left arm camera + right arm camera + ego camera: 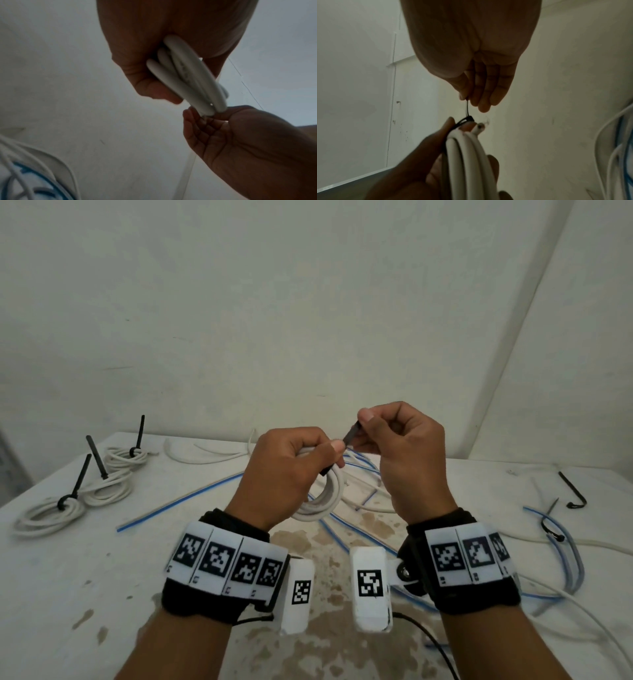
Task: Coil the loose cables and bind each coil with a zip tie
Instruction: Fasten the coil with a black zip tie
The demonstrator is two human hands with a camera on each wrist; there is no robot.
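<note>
A white coil [325,491] is gripped by the left hand [287,470]; its zip tie [351,434] is pinched by the right hand [404,453]. Three bound coils [85,491] lie left of it, and loose cables [555,542], apparently untied, to its right.

The coiled white cable [467,155] has a smooth, slightly glossy plastic jacket; the black zip tie [465,120] looks like thin matt plastic. The bench [102,577] top is white, rough and brown-stained.

The coil [325,494] my left hand [287,470] gripped was white; the zip tie [351,434] my right hand [407,453] pinched was black. Beyond my grip I saw blue cables [565,546], white bound coils [51,513], and black-and-white checkered wristbands [226,563].
</note>
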